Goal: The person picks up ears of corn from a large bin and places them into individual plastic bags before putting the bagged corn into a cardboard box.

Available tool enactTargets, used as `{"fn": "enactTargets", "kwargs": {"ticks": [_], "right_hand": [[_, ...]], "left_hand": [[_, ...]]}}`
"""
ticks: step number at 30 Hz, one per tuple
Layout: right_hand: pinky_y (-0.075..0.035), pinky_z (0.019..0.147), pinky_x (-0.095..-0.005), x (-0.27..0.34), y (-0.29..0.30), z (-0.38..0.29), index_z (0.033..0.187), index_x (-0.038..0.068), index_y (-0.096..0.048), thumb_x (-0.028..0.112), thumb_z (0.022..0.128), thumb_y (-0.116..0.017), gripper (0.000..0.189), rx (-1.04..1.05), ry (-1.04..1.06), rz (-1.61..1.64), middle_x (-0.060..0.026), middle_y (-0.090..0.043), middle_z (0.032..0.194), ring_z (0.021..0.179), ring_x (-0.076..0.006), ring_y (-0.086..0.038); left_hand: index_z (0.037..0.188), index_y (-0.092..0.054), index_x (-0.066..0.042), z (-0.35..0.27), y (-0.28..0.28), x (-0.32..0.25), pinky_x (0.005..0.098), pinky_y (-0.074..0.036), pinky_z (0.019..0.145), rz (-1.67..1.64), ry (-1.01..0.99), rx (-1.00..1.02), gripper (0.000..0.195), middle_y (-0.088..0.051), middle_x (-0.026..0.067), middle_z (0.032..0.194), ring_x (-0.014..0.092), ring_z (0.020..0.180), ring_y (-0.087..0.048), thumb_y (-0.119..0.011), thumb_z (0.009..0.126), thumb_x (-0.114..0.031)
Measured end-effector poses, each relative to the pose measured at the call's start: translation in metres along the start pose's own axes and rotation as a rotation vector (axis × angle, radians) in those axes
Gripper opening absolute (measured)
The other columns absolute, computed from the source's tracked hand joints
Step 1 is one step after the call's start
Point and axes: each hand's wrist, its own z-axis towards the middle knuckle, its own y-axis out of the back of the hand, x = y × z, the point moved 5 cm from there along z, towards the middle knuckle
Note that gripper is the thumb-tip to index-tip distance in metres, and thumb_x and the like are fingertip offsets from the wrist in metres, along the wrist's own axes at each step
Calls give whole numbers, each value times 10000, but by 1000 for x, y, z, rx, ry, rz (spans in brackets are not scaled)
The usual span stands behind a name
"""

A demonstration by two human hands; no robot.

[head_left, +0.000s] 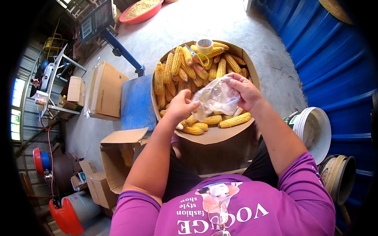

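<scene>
A clear plastic bag (pixel 219 96) hangs crumpled over a cardboard tub (pixel 206 139) of yellow corn cobs (pixel 234 120). My right hand (pixel 246 91) pinches the bag's upper right edge between thumb and fingers. At the bag's left edge is my left hand (pixel 180 106), its thumb touching the film; whether its fingers grip the film cannot be made out. Scissors (pixel 198 60) with red and yellow handles lie on the cobs at the far side. Beside them a roll of tape (pixel 204 46) rests on the corn. The bag hides some cobs beneath it.
Left of the tub stands a blue platform scale (pixel 137 101) with a post and display (pixel 97 22). An open cardboard box (pixel 118 165) sits by my left arm. White buckets (pixel 317 132) stand at right, near a blue corrugated wall (pixel 339 73). A red basin (pixel 141 17) holds grain.
</scene>
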Motion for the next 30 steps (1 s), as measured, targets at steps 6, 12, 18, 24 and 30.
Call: {"fn": "enactTargets", "kwargs": {"ticks": [6, 12, 18, 24, 30], "right_hand": [[-535, 633, -285, 17, 22, -3, 914, 76, -572, 106, 848, -587, 74, -102, 81, 16, -35, -620, 804, 704, -121, -609], [-530, 610, -285, 17, 17, -6, 902, 77, -591, 105, 839, -598, 68, -38, 79, 125, -27, -614, 783, 673, -113, -591], [-528, 604, -289, 19, 31, -1, 899, 79, -595, 96, 840, -589, 61, -79, 113, 90, -23, -610, 779, 638, -99, -567], [-531, 606, -297, 8, 46, 1, 898, 80, -567, 101, 838, -586, 67, -361, 108, 31, -24, -602, 781, 640, -109, -569], [-526, 575, -289, -18, 56, 4, 914, 60, -547, 116, 859, -567, 81, -312, 16, -77, -25, -591, 756, 638, -106, -582]], "left_hand": [[1046, -531, -97, 2, 0, -6, 286, -454, 651, -542, 146, 61, 325, -558, -2, 839, 115, 722, -530, -614, 826, -321], [1046, -527, -74, 3, -24, -5, 281, -432, 648, 8, 4, 46, 384, -560, 20, 864, 107, 756, -512, -630, 799, -350], [839, -579, -55, 8, -8, -12, 272, -472, 641, -681, 132, -7, 73, -586, 29, 719, 125, 667, -563, -536, 829, -113], [833, -596, -45, 1, 4, -19, 381, -478, 727, -1363, 68, 266, 117, -621, 73, 769, 230, 734, -588, -535, 778, -129], [977, -587, -29, -10, 16, -42, 311, -448, 623, -1296, 78, 224, 206, -448, -15, 564, 120, 523, -460, -510, 852, -175]]}}
